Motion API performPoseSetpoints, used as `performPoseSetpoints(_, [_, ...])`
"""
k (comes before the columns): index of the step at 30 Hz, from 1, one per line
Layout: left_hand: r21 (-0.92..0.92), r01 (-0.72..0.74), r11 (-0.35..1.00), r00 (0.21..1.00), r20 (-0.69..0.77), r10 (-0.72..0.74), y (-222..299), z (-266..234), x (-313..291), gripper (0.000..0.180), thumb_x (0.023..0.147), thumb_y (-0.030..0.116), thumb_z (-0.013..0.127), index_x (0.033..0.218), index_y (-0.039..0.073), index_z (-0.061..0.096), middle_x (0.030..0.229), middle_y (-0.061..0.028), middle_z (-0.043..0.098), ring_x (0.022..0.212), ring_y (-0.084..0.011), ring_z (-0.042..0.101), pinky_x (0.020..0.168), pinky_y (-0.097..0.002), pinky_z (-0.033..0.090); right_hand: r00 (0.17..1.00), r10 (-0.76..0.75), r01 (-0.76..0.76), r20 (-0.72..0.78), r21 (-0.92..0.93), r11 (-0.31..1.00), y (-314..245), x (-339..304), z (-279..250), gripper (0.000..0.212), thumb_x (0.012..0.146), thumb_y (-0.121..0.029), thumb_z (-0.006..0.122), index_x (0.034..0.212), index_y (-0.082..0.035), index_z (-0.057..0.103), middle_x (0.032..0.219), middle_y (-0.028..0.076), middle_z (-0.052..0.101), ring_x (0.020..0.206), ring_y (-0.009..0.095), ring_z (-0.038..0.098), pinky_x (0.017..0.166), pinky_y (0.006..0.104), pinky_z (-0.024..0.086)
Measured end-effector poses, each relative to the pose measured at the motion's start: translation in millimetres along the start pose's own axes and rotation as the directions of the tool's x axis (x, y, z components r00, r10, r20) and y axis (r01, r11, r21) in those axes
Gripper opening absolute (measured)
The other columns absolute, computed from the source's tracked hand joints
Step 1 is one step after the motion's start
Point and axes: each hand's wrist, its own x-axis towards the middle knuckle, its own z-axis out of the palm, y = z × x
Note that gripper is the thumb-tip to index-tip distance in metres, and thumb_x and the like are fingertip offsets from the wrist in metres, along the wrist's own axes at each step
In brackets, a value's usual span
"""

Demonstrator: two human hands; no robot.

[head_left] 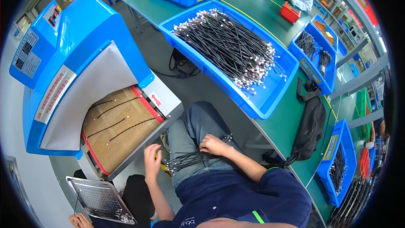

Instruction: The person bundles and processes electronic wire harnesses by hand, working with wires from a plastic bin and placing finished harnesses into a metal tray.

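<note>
Across my lap lies a bundle of thin black cables (185, 161) with small pale connectors at the ends. My right hand (214, 145) is closed over the bundle's right part, pressing it against my thigh. Just left of the bundle, my left hand (152, 158) is raised with its fingers apart and nothing visible in it. Beside that hand is the mesh conveyor belt (122, 143) of a blue tunnel machine (90, 25). Several black cables (110, 126) lie spaced out on the belt, some reaching toward the machine's white curtain (97, 78).
A large blue bin (270, 97) full of black cables overhangs the green table's (291, 135) near edge. A black bag (310, 126) and more blue bins (336, 143) stand rightward. At lower left, another person's hand (80, 220) holds a cable by a perforated metal tray (78, 185).
</note>
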Motion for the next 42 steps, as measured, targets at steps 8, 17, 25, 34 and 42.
performPoseSetpoints(8, [0.041,0.057,0.998,0.95,0.305,-0.067,-13,81,-23,0.02,0.091,0.018,0.052,0.104,0.003,0.059,0.102,-0.0136,0.057,0.1,-0.0319,0.052,0.087,-0.0405,0.042,0.968,0.14,-0.105,-0.209,0.17,0.98,18,-8,-7,0.015,0.082,-0.023,0.065,0.082,-0.008,0.067,0.079,0.008,0.059,0.08,0.028,0.058,0.069,0.039,0.048])
performPoseSetpoints(17, [-0.064,0.116,0.991,0.964,0.248,-0.096,-65,113,-39,0.014,0.09,0.009,0.049,0.093,0.001,0.06,0.087,-0.0138,0.056,0.085,-0.0337,0.056,0.075,-0.0393,0.044,0.972,0.092,-0.09,-0.215,0.018,0.996,84,-27,6,0.013,0.079,-0.017,0.065,0.09,-0.01,0.067,0.079,0.004,0.062,0.08,0.026,0.059,0.078,0.0374,0.047])
performPoseSetpoints(25, [-0.158,-0.009,0.987,0.932,0.358,0.065,-33,140,-21,0.014,0.088,0.007,0.051,0.095,0.001,0.062,0.075,-0.0109,0.058,0.073,-0.0274,0.056,0.071,-0.036,0.044,0.962,-0.174,0.187,-0.209,0.045,0.981,46,9,46,0.019,0.074,-0.013,0.062,0.091,-0.008,0.067,0.082,0.003,0.063,0.08,0.021,0.061,0.071,0.0332,0.051])
performPoseSetpoints(34, [-0.469,0.24,0.85,0.913,0.408,-0.033,-31,137,-23,0.027,0.099,0.018,0.044,0.096,-0.003,0.061,0.073,-0.0078,0.064,0.066,-0.0131,0.06,0.063,-0.0263,0.048,0.928,-0.236,0.278,-0.289,0.115,0.954,37,22,51,0.017,0.077,-0.014,0.062,0.093,-0.007,0.063,0.085,0.003,0.058,0.078,0.02,0.061,0.065,0.0319,0.051])
performPoseSetpoints(42, [-0.574,0.328,0.75,0.874,0.485,-0.011,-38,136,-21,0.023,0.097,0.015,0.049,0.093,-0.004,0.062,0.071,-0.0068,0.064,0.068,-0.0133,0.061,0.065,-0.0262,0.048,0.909,-0.285,0.339,-0.305,0.144,0.93,39,27,55,0.017,0.077,-0.012,0.067,0.094,-0.007,0.066,0.084,0.002,0.062,0.072,0.019,0.062,0.062,0.0307,0.051])
